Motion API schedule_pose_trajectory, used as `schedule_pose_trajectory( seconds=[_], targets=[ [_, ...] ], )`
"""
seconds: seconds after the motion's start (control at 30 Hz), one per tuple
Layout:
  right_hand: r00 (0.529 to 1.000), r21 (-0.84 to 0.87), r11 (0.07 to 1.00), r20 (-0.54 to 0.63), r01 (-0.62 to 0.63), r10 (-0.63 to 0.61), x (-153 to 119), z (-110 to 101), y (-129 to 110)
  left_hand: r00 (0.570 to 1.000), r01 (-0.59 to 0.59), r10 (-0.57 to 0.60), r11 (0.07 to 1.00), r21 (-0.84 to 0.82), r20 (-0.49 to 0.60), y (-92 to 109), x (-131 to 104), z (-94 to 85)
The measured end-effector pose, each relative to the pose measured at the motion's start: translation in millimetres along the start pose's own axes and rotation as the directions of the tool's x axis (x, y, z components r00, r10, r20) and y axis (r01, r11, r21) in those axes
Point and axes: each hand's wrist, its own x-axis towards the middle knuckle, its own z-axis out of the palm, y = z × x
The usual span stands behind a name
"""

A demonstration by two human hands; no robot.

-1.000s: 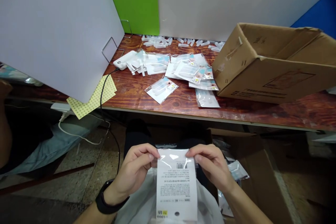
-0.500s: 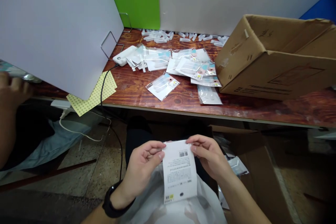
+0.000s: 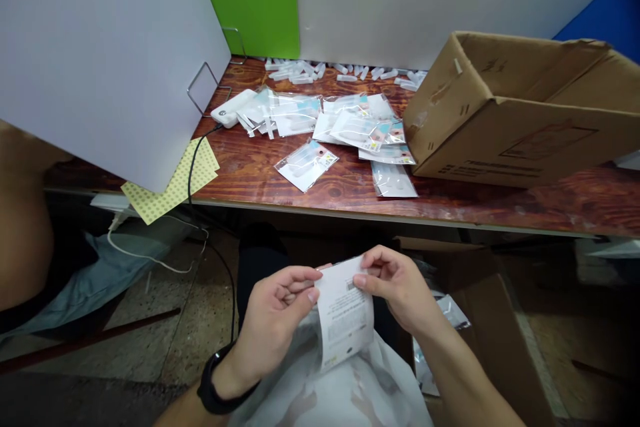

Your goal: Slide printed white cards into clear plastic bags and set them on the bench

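Note:
A white printed card packet [image 3: 345, 327], with a barcode and lines of small text facing me, is held above my lap. My left hand [image 3: 273, 320] pinches its upper left corner between thumb and fingers. At the upper right corner my right hand [image 3: 400, 287] grips it the same way, its thumb lying over the card near the barcode. What lies behind the card is hidden. Under it, pale translucent plastic [image 3: 370, 393] covers my lap. On the table, a single clear-wrapped packet [image 3: 307, 165] lies apart from a pile of similar packets [image 3: 357, 130].
A large open cardboard box [image 3: 525, 133] stands at the table's right. Small white tubes [image 3: 300, 71] lie along the back. A white power bank [image 3: 233, 109] with a cable and yellow dotted sticker sheets [image 3: 175, 183] are at left. Another person's arm [image 3: 23, 213] shows at far left.
The packet has tilted, its upper right corner rising. My right hand has moved up slightly, its thumb shifting further onto the card. The view has shifted slightly; the other person's arm has moved.

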Motion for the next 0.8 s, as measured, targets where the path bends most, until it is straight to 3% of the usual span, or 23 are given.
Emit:
schedule_pose_trajectory(
  seconds=[0.17,0.3,0.4,0.47,0.53,0.57,0.63,0.67,0.7,0.73,0.77,0.8],
  targets=[
    [0.996,0.137,0.986,0.027,-0.092,0.089,-5.9,-5.7,-12.4,0.997,0.035,-0.021,0.983,-0.178,0.079,8.6,2.7,-5.6],
    [0.981,0.197,0.968,0.147,-0.152,0.124,-0.7,-4.9,-15.4,0.989,0.019,0.021,0.963,-0.27,0.144,16.7,9.5,-11.3],
    [0.977,0.053,0.998,0.211,-0.034,0.022,13.1,-1.2,-28.9,0.98,-0.053,0.102,0.962,-0.268,0.172,23.8,22.6,-19.5],
    [0.974,-0.175,0.973,0.197,0.148,-0.113,24.1,2.4,-48.0,0.974,-0.148,0.185,0.957,-0.249,0.134,30.6,32.7,-26.7],
    [0.923,-0.457,0.802,0.168,0.385,-0.347,36.3,4.9,-71.2,0.957,-0.269,0.288,0.933,-0.239,0.046,37.2,40.4,-36.2],
    [0.85,-0.581,0.647,0.163,0.494,-0.501,43.4,5.3,-82.1,0.946,-0.317,0.325,0.918,-0.238,-0.004,39.5,42.7,-42.0],
    [0.599,-0.751,0.27,0.203,0.603,-0.774,60.8,5.3,-98.2,0.933,-0.36,0.35,0.901,-0.243,-0.088,40.6,44.0,-55.1],
    [0.471,-0.798,0.097,0.248,0.594,-0.846,71.3,6.1,-102.2,0.934,-0.357,0.337,0.9,-0.251,-0.12,39.2,43.3,-62.0],
    [0.379,-0.83,-0.038,0.294,0.557,-0.877,83.1,8.2,-103.2,0.937,-0.346,0.315,0.9,-0.264,-0.153,36.5,42.0,-68.7],
    [0.345,-0.852,-0.13,0.339,0.508,-0.875,96.1,12.4,-101.4,0.938,-0.336,0.293,0.899,-0.279,-0.186,32.8,40.5,-74.8],
    [0.368,-0.867,-0.188,0.38,0.462,-0.849,110.1,19.1,-97.3,0.938,-0.327,0.271,0.898,-0.295,-0.216,28.7,39.0,-80.2],
    [0.43,-0.876,-0.22,0.413,0.429,-0.803,125.1,28.6,-91.5,0.937,-0.322,0.253,0.894,-0.311,-0.241,24.4,37.8,-84.7]
  ],
)
